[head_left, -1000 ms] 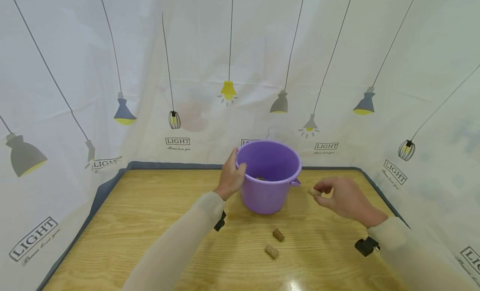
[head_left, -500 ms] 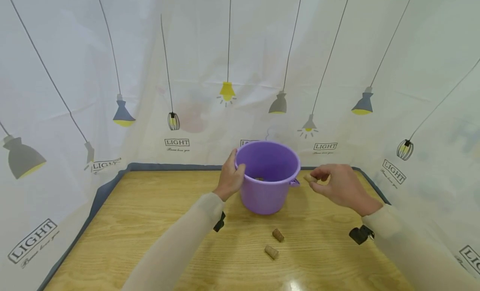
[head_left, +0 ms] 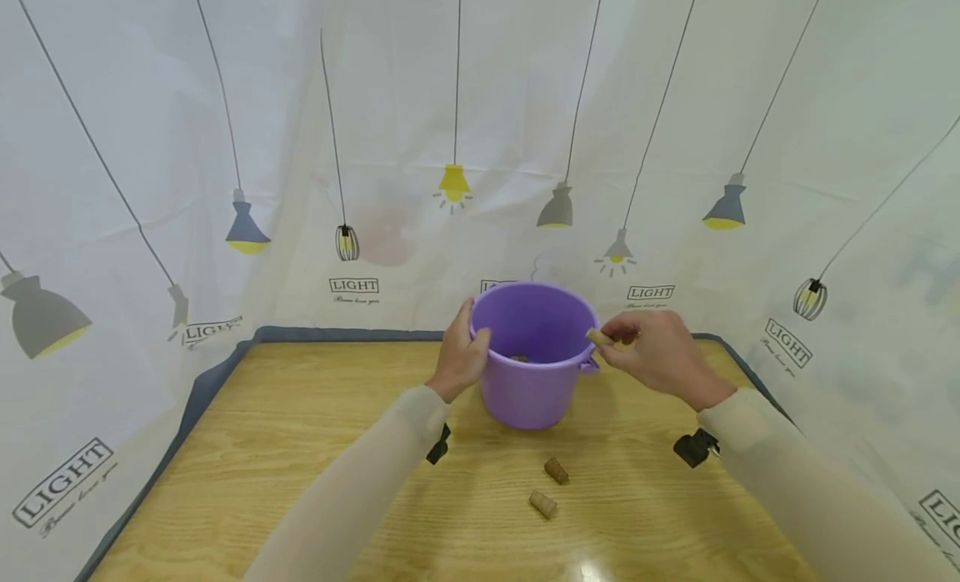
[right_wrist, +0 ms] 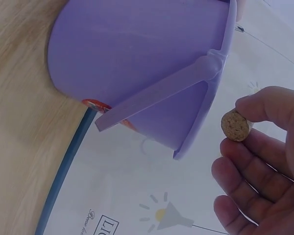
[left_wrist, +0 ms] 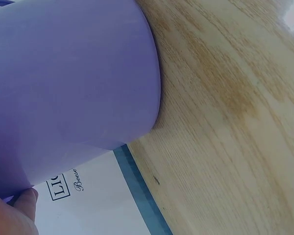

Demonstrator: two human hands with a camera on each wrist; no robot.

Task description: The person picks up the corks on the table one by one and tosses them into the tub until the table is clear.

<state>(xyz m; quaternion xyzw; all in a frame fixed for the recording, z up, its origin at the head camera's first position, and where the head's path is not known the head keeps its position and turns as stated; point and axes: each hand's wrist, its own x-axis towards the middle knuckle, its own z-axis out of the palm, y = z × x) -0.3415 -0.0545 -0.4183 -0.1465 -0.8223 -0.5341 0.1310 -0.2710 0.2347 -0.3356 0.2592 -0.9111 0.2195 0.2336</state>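
A purple bucket stands upright on the wooden table. My left hand grips its rim on the left side, thumb over the edge. At the bucket's right rim, my right hand pinches a cork between thumb and fingers; the cork's round end faces the right wrist view. Inside the bucket a small brownish bit shows low down, mostly hidden by the front wall. Two more corks lie on the table in front: a darker brown cork and a paler cork.
The bucket's handle hangs down its outer side, near a red label. A white curtain printed with lamps surrounds the wooden table at the back and sides. A dark blue band runs along the table's edge.
My right hand has moved left and upward with the cork, from beside the bucket to its right rim. My left hand keeps its grip, and the bucket stays in place.
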